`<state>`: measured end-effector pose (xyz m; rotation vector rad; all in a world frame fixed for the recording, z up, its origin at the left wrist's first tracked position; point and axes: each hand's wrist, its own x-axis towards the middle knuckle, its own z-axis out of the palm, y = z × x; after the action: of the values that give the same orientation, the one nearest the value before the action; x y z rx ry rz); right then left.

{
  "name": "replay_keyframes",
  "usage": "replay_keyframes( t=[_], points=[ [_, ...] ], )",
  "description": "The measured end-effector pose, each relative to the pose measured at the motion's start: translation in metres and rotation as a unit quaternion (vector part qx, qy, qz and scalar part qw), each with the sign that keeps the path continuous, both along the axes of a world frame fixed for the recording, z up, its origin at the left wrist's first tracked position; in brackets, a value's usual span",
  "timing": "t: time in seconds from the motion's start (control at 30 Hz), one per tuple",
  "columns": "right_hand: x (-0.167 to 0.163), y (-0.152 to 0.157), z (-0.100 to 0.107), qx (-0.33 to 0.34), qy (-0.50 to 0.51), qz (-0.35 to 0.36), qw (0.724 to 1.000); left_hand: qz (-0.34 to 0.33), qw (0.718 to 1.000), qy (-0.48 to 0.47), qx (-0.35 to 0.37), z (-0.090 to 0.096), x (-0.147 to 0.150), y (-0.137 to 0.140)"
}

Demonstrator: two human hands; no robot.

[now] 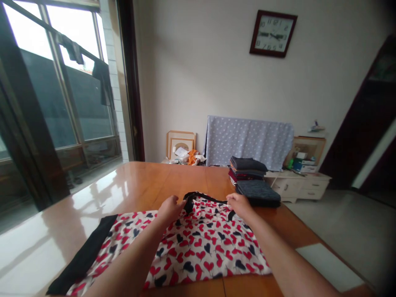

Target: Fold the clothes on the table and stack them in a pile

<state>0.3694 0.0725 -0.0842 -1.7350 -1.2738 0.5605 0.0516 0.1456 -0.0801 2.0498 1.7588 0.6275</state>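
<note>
A white top point(198, 247) printed with red and black hearts lies spread on the wooden table point(173, 177). Its wide black band point(88, 247) points to the left, and a black-edged neckline point(210, 198) runs along the far side. At the left end of that neckline, my left hand point(171, 208) is closed on the fabric. My right hand point(238, 203) pinches the far edge further right, its thumb and fingers pressed together. Between the two hands the cloth is slightly bunched. A small black-trimmed part point(231, 215) shows beside my right hand.
Two stacks of folded dark clothes stand at the far right, a taller pile point(247, 165) behind a lower pile point(258, 192). A white sheet point(331, 264) lies near the table's right edge. Beyond are a dotted cloth point(247, 140), a white cabinet point(306, 187) and a wall clock point(274, 34).
</note>
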Motion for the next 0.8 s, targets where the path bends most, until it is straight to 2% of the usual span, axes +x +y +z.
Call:
replay_keyframes(
  t=[0.2, 0.37, 0.53, 0.63, 0.7, 0.8],
  points=[
    [-0.048, 0.014, 0.0, -0.053, 0.175, 0.088, 0.979, 0.02, 0.999, 0.031, -0.001, -0.005, 0.045, 0.033],
    [-0.059, 0.019, 0.002, -0.096, 0.251, 0.117, 0.956, 0.028, 0.997, -0.072, -0.014, -0.008, 0.054, 0.056],
    [-0.058, 0.027, 0.01, -0.17, 0.33, 0.122, 0.921, -0.019, 0.978, -0.205, -0.027, 0.011, 0.05, 0.072],
    [-0.065, 0.034, 0.012, -0.225, 0.4, 0.146, 0.876, -0.06, 0.962, -0.264, -0.025, 0.029, 0.052, 0.066],
    [-0.069, 0.037, 0.014, -0.228, 0.451, 0.145, 0.85, -0.103, 0.949, -0.298, -0.019, 0.042, 0.054, 0.052],
    [-0.065, 0.035, 0.019, -0.208, 0.486, 0.113, 0.841, -0.216, 0.917, -0.334, -0.021, 0.063, 0.054, 0.015]
  ],
)
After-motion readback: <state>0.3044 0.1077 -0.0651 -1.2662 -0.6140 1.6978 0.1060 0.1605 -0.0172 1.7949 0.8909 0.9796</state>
